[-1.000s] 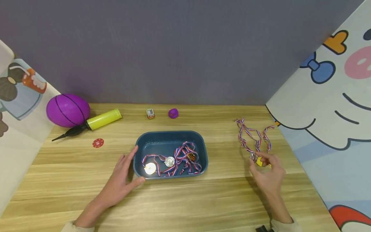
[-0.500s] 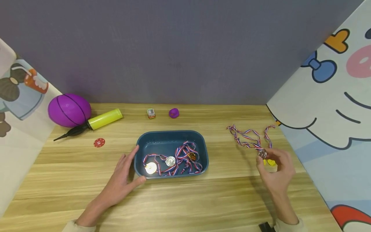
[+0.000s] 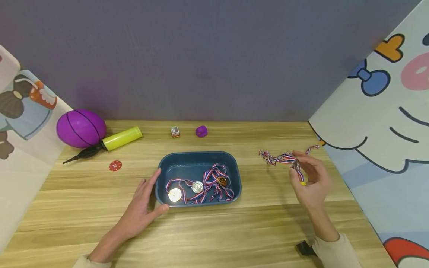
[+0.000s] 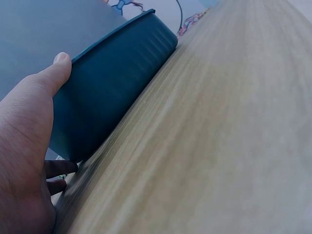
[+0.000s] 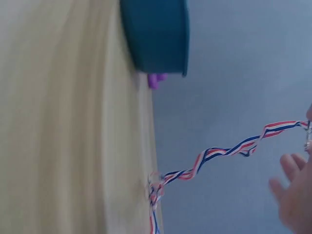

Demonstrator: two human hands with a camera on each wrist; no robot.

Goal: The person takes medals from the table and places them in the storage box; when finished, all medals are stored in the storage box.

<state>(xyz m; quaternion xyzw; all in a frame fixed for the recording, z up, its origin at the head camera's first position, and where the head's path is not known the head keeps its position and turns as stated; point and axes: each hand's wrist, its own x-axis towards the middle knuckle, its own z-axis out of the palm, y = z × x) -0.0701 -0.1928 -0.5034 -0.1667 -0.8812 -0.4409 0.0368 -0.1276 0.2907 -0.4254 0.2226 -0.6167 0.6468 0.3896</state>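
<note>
My left hand rests against the left end of a dark blue plastic bin, fingers along its side and thumb at the near corner. Inside the bin lie a gold medal, a silver medal and a darker, bronze-looking medal, among tangled red, white and blue ribbons. Over to the right, my right hand pinches another silver medal between thumb and fingers, above the table. Its striped ribbon hangs down to the tabletop. Partly hidden behind that hand is a yellow-gold medal.
At the back left are a purple ball and a yellow hand pump with a black nozzle. A red poker chip lies nearer. Behind the bin stand a small box and a small purple object. Walls border the wooden table.
My right hand has lifted the silver medal away from the table, and its ribbon has been dragged and bunched together. My left hand and the bin have stayed in place.
</note>
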